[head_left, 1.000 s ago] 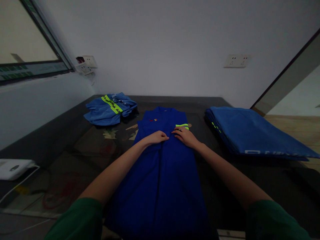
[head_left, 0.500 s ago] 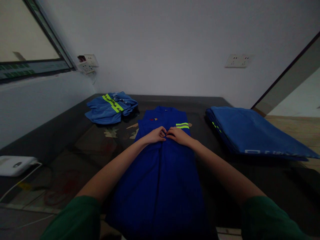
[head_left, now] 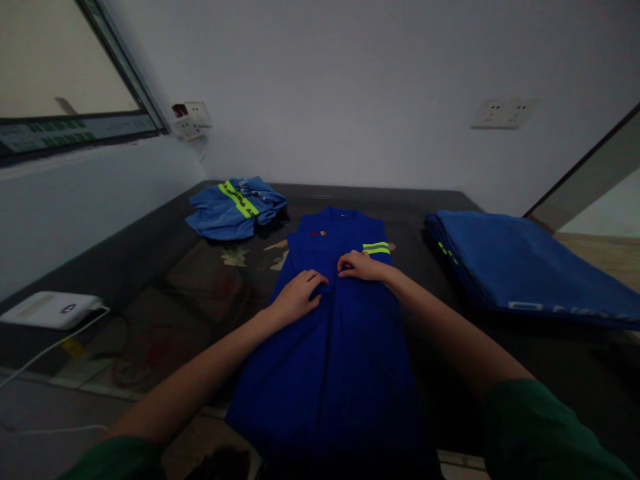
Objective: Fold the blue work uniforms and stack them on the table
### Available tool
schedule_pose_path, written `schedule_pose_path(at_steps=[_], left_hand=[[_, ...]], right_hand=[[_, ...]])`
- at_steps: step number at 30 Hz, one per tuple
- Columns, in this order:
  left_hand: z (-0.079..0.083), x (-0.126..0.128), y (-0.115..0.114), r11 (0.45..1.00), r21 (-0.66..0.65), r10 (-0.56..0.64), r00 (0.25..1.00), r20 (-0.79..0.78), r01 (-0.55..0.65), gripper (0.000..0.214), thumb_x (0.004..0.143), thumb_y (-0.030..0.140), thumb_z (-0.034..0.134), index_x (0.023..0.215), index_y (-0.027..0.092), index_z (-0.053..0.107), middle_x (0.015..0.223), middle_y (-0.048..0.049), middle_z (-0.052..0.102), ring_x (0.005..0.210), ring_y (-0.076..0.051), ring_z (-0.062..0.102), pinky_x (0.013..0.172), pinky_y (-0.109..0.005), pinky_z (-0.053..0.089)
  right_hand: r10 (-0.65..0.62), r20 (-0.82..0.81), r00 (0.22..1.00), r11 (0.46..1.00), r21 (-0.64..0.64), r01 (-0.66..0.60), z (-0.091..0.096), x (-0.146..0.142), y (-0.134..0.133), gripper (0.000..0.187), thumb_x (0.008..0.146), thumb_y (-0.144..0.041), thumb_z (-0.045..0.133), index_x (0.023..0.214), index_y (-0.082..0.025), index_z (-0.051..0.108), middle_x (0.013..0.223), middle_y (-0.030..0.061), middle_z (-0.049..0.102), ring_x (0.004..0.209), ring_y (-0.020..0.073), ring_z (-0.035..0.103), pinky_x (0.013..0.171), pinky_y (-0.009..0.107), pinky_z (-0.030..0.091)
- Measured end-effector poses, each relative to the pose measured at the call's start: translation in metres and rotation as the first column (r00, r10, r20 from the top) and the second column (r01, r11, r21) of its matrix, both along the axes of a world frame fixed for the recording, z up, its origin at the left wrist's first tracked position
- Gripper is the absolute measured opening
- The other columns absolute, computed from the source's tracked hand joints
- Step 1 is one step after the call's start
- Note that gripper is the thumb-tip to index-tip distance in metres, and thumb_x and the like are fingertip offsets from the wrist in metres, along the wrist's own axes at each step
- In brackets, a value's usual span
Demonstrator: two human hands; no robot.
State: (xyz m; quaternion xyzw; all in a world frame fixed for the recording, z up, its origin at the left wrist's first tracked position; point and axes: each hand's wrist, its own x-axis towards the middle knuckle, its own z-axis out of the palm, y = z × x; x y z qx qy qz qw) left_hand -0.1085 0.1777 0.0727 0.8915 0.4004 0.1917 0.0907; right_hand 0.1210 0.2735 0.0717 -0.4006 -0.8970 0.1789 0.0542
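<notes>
A deep-blue work jacket [head_left: 370, 347] lies front up on the dark table, its collar at the far end and its lower part reaching the near edge. It has a small chest emblem and yellow-grey reflective bands on one sleeve. My left hand [head_left: 299, 297] rests on the left side of the front, thumb and fingers apart. Slightly farther up, my right hand [head_left: 364, 265] has its fingers curled together at the front's centre edge, below the reflective bands. The cloth at its fingertips is partly hidden.
A crumpled blue garment [head_left: 210, 212] with a yellow band lies at the back left. Folded blue garments [head_left: 525, 260] are stacked on the right. A white device [head_left: 53, 310] with a cable sits at the left edge of the dark table [head_left: 170, 293]. Sockets [head_left: 504, 114] are on the wall.
My hands were together at the jacket's centre front. The left hand has moved nearer and its fingers have spread; the right hand stays at the front edge. The view has shifted slightly.
</notes>
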Motion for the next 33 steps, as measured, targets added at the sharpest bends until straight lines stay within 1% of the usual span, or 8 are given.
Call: schedule_pose_path(at_steps=[5,7,9,12,14,20,24,33], left_hand=[[-0.006,0.005,-0.001,0.994,0.099,0.051,0.99,-0.131,-0.038,0.03,0.085,0.01,0.049,0.111,0.021,0.057,0.11,-0.006,0.061,0.099,-0.022,0.055,0.086,-0.036,0.047],[-0.006,0.007,0.001,0.992,0.12,0.063,0.984,-0.167,-0.043,0.026,0.086,0.012,0.049,0.11,0.02,0.057,0.107,-0.006,0.062,0.098,-0.022,0.056,0.084,-0.036,0.047],[-0.005,0.008,0.002,0.99,0.134,0.065,0.98,-0.186,-0.041,0.022,0.088,0.013,0.049,0.107,0.02,0.058,0.103,-0.0054,0.062,0.096,-0.021,0.056,0.083,-0.034,0.047],[-0.007,0.01,0.004,0.985,0.17,0.064,0.974,-0.215,-0.027,0.017,0.091,0.016,0.047,0.104,0.02,0.058,0.098,-0.0048,0.062,0.092,-0.019,0.057,0.08,-0.032,0.047],[-0.01,0.012,0.005,0.98,0.197,0.06,0.972,-0.225,-0.015,0.015,0.093,0.018,0.046,0.102,0.019,0.058,0.097,-0.0048,0.062,0.089,-0.019,0.057,0.078,-0.031,0.046],[-0.015,0.01,0.003,0.971,0.23,-0.017,0.98,-0.196,0.063,0.019,0.095,0.024,0.045,0.099,0.018,0.063,0.095,-0.0061,0.062,0.087,-0.018,0.057,0.075,-0.031,0.045],[-0.014,0.005,0.002,0.965,0.215,-0.113,0.979,-0.171,0.149,0.024,0.095,0.029,0.044,0.103,0.018,0.064,0.099,-0.0079,0.062,0.09,-0.02,0.057,0.079,-0.033,0.045],[-0.011,0.003,0.0,0.962,0.17,-0.19,0.972,-0.136,0.212,0.022,0.093,0.027,0.047,0.102,0.018,0.065,0.103,-0.0086,0.061,0.094,-0.02,0.057,0.082,-0.034,0.044]], right_hand=[[0.062,-0.004,0.998,0.997,-0.056,-0.062,0.002,-0.001,0.003,0.016,0.079,-0.032,0.068,0.088,-0.02,0.064,0.094,0.0057,0.065,0.092,0.0227,0.053,0.075,0.031,0.035],[0.062,-0.097,0.993,0.993,-0.095,-0.071,0.002,-0.001,0.002,0.013,0.08,-0.029,0.066,0.087,-0.019,0.061,0.089,0.0046,0.063,0.085,0.0198,0.054,0.073,0.03,0.037],[0.051,-0.248,0.967,0.99,-0.116,-0.082,0.003,0.0,0.001,0.011,0.082,-0.027,0.062,0.086,-0.018,0.056,0.086,0.0031,0.06,0.079,0.0173,0.053,0.072,0.029,0.038],[0.02,-0.447,0.894,0.992,-0.099,-0.072,0.004,0.0,-0.001,0.012,0.083,-0.027,0.059,0.085,-0.02,0.05,0.084,0.0009,0.056,0.077,0.0158,0.052,0.072,0.028,0.04],[-0.016,-0.495,0.869,0.997,-0.076,-0.025,0.0,-0.002,-0.004,0.013,0.083,-0.027,0.059,0.085,-0.02,0.048,0.082,0.0002,0.055,0.077,0.0157,0.052,0.072,0.028,0.04],[-0.096,-0.382,0.919,0.99,0.057,0.127,-0.022,-0.01,-0.018,0.011,0.083,-0.022,0.058,0.089,-0.019,0.049,0.088,0.004,0.059,0.083,0.0194,0.055,0.076,0.031,0.038],[-0.119,-0.307,0.944,0.971,0.163,0.175,-0.027,-0.013,-0.027,0.01,0.086,-0.023,0.056,0.093,-0.02,0.05,0.096,0.0061,0.062,0.092,0.0218,0.054,0.081,0.034,0.036],[-0.05,-0.452,0.891,0.993,0.074,0.094,-0.027,-0.009,-0.024,0.008,0.085,-0.024,0.057,0.09,-0.02,0.052,0.095,0.0043,0.063,0.091,0.019,0.058,0.084,0.033,0.038]])
